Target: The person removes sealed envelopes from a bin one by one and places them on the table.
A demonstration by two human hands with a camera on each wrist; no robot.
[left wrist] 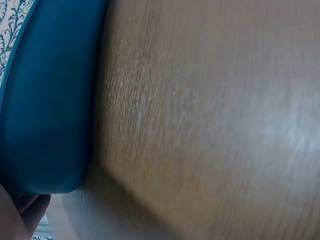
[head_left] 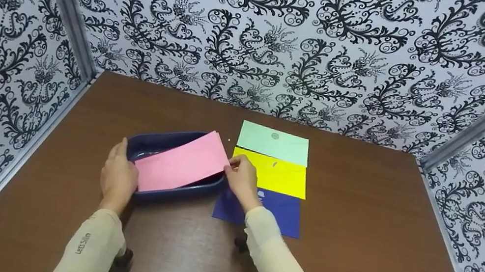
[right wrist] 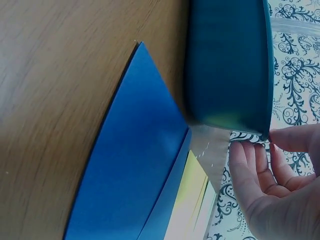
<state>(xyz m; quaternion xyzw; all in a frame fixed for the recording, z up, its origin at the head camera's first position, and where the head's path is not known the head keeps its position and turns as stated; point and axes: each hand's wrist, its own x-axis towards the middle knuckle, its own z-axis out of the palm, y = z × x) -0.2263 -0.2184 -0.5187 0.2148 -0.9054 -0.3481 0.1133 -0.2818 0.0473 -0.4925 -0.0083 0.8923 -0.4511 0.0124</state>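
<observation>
A pink envelope lies slanted across a dark blue tray, its right end raised above the rim. My right hand pinches that right end; the right wrist view shows its curled fingers beside the tray's outer wall. My left hand cups the tray's left end next to the envelope's lower corner, its thumb hidden. The left wrist view catches only the tray wall and fingertips.
Three envelopes lie in a column right of the tray: pale green farthest, yellow in the middle, dark blue nearest. Patterned walls close in the brown table on three sides.
</observation>
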